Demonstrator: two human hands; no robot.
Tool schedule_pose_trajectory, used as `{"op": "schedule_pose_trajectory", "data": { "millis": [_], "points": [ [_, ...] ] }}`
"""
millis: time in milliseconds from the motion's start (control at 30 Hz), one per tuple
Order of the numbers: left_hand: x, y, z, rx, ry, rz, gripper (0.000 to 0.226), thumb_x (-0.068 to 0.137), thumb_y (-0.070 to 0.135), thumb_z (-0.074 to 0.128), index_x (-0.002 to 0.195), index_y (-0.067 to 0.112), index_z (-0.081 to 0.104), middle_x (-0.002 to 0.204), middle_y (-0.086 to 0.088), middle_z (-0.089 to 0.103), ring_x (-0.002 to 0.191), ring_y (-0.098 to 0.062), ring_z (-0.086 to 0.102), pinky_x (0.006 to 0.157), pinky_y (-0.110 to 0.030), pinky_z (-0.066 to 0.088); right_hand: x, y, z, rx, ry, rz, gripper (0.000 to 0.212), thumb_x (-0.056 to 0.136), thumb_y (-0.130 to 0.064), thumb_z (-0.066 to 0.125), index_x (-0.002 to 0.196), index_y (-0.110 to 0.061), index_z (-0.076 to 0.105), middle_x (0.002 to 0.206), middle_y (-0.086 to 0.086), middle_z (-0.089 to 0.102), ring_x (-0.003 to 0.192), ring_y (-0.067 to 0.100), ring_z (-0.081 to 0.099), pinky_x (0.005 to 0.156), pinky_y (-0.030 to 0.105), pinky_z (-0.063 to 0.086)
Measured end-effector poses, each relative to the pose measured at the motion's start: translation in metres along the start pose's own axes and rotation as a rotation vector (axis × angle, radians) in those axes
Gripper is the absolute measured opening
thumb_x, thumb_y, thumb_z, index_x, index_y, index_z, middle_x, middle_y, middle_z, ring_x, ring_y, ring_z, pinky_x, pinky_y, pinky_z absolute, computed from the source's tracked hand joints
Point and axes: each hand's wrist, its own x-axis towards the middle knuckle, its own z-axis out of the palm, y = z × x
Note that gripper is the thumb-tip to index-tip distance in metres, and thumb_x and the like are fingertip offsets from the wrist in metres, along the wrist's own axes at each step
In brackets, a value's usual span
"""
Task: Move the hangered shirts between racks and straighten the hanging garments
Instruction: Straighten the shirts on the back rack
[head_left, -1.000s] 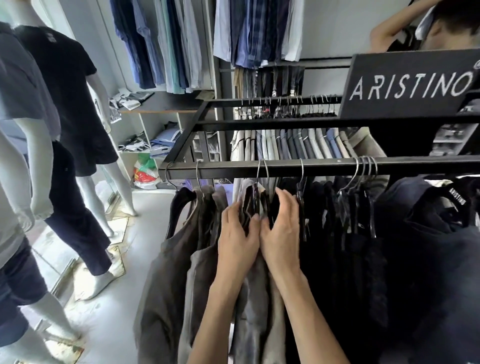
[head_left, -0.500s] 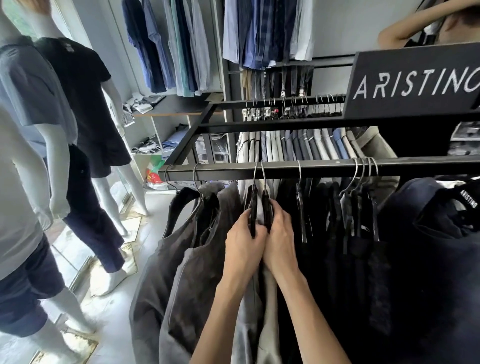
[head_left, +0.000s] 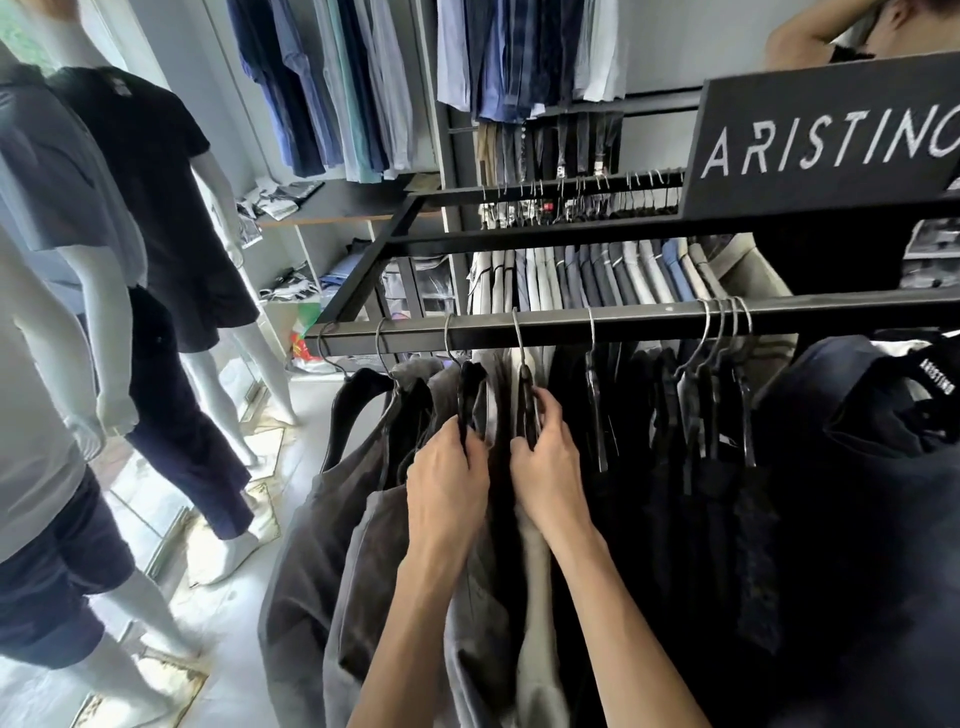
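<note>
While both hangers hang on the rail near its left end, my left hand grips one black hanger; my right hand grips the next hanger, grey shirts beneath.

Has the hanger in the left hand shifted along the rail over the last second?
Yes. The black hanger gripped by the left hand has slid left along the rail, opening a gap from the hanger the right hand holds.
</note>
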Motion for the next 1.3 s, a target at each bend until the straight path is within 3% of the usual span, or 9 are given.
{"op": "schedule_pose_trajectory", "data": {
  "millis": [67,167,267,433,633,733,900,1100,1300],
  "points": [
    [0.003,-0.006,0.0,0.002,-0.028,-0.048,0.024,0.1,0.027,0.043,0.114,0.012,0.057,0.106,-0.006,0.068,0.101,-0.031,0.062,0.083,-0.042,0.046,-0.001,0.001,0.002,-0.001,0.014,-0.014,0.064,0.096,-0.01,0.052,0.154,-0.029,0.033,0.135,0.012,0.056,0.126,0.031,0.055,0.108,0.037,0.043],
    [0.002,-0.011,-0.001,-0.132,-0.113,-0.09,0.051,0.097,0.027,0.053,0.145,0.015,0.038,0.142,-0.006,0.051,0.129,-0.025,0.05,0.104,-0.036,0.039,-0.001,0.002,0.004,0.015,0.019,-0.019,0.063,0.096,-0.011,0.052,0.153,-0.03,0.034,0.137,0.011,0.055,0.126,0.03,0.055,0.109,0.038,0.044],
    [0.002,-0.017,0.006,-0.224,-0.163,-0.082,0.06,0.099,0.026,0.054,0.152,0.011,0.029,0.154,-0.009,0.035,0.142,-0.022,0.035,0.114,-0.029,0.028,0.0,0.002,0.006,0.005,0.024,-0.016,0.061,0.097,-0.013,0.053,0.154,-0.027,0.035,0.142,0.01,0.052,0.13,0.028,0.052,0.109,0.032,0.039],
    [0.003,-0.022,0.015,-0.28,-0.183,-0.09,0.042,0.101,0.016,0.045,0.143,0.012,0.043,0.143,-0.004,0.05,0.136,-0.018,0.041,0.102,-0.012,0.026,0.001,0.003,0.007,-0.019,0.024,-0.017,0.061,0.098,-0.013,0.051,0.156,-0.025,0.033,0.145,0.006,0.051,0.134,0.024,0.049,0.109,0.028,0.036],
    [0.005,-0.026,0.018,-0.378,-0.216,-0.107,0.045,0.102,0.012,0.04,0.147,0.015,0.037,0.144,-0.005,0.05,0.136,-0.019,0.043,0.114,-0.033,0.034,0.0,0.001,0.011,-0.054,0.068,-0.021,0.06,0.099,-0.011,0.052,0.156,-0.018,0.034,0.15,0.005,0.045,0.138,0.021,0.045,0.117,0.03,0.034],
    [0.008,-0.029,0.017,-0.365,-0.241,-0.097,0.047,0.103,0.012,0.04,0.149,0.012,0.034,0.146,-0.008,0.048,0.137,-0.022,0.042,0.11,-0.027,0.031,0.003,0.0,0.01,-0.091,0.142,-0.076,0.053,0.099,-0.006,0.052,0.151,-0.01,0.044,0.153,0.004,0.044,0.142,0.018,0.042,0.117,0.02,0.026],
    [0.01,-0.031,0.015,-0.394,-0.28,-0.085,0.048,0.102,0.011,0.04,0.149,0.011,0.033,0.147,-0.01,0.047,0.137,-0.025,0.042,0.11,-0.029,0.031,-0.004,-0.002,0.007,-0.098,0.295,-0.176,0.046,0.095,0.001,0.056,0.141,-0.006,0.058,0.148,0.004,0.053,0.14,0.014,0.046,0.114,0.008,0.026],
    [0.008,-0.028,0.019,-0.456,-0.316,-0.073,0.05,0.099,0.013,0.038,0.148,0.017,0.033,0.145,-0.006,0.05,0.132,-0.025,0.047,0.109,-0.038,0.039,-0.006,-0.009,0.016,-0.174,0.257,-0.103,0.047,0.092,0.002,0.054,0.137,-0.01,0.06,0.131,0.003,0.063,0.127,0.016,0.057,0.113,0.033,0.044],
    [0.009,-0.029,0.017,-0.488,-0.352,-0.08,0.047,0.099,0.019,0.043,0.145,0.019,0.036,0.138,-0.006,0.056,0.124,-0.026,0.054,0.105,-0.042,0.043,-0.003,-0.017,0.026,-0.207,0.261,-0.067,0.041,0.092,0.0,0.052,0.13,-0.011,0.064,0.122,0.003,0.068,0.118,0.017,0.062,0.106,0.034,0.05]
  ]
}}
